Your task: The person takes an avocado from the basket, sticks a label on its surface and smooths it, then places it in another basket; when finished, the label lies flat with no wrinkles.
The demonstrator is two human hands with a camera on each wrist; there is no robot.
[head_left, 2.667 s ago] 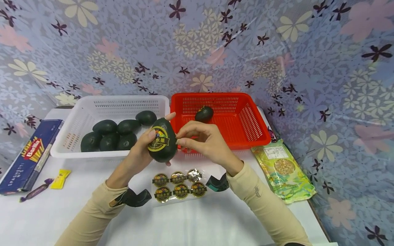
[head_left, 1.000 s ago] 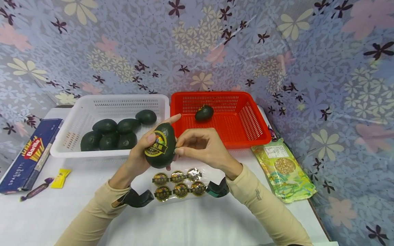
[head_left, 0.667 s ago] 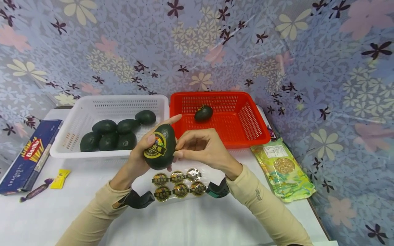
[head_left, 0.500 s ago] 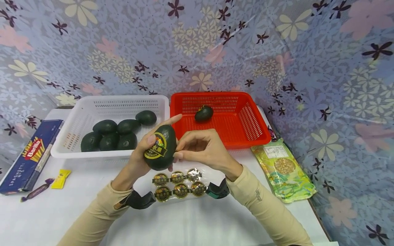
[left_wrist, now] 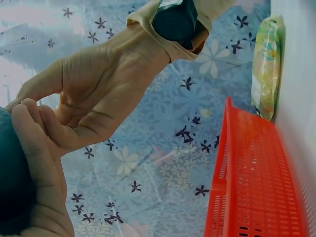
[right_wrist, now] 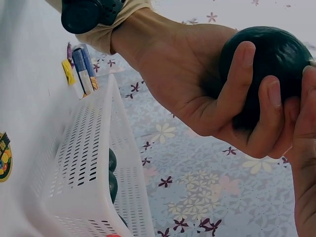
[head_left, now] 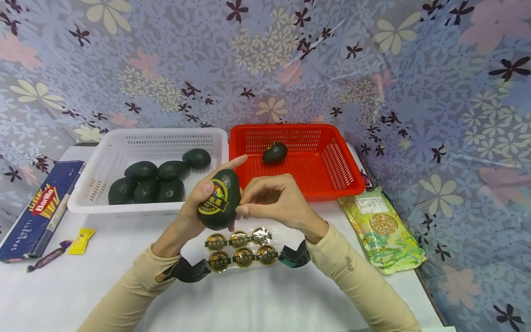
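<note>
My left hand [head_left: 195, 210] is wrapped around a dark green avocado [head_left: 220, 203], held up above the table [head_left: 257, 304] with its gold-and-black sticker [head_left: 213, 203] facing me and my thumb lying on the sticker's upper edge. From the right wrist view the fingers curl well around the fruit's back. My right hand [head_left: 271, 200] sits at 3 o'clock of the avocado, fingers bent, its fingertips [head_left: 242, 210] touching the fruit's side; it holds nothing that I can make out. Just below, at 6 o'clock, the sticker sheet [head_left: 242, 249] lies flat on the table. At 10 o'clock the white basket [head_left: 124, 143] holds several more avocados [head_left: 157, 180]. At 1 o'clock the red basket [head_left: 332, 161] holds a single labelled avocado [head_left: 274, 153].
</note>
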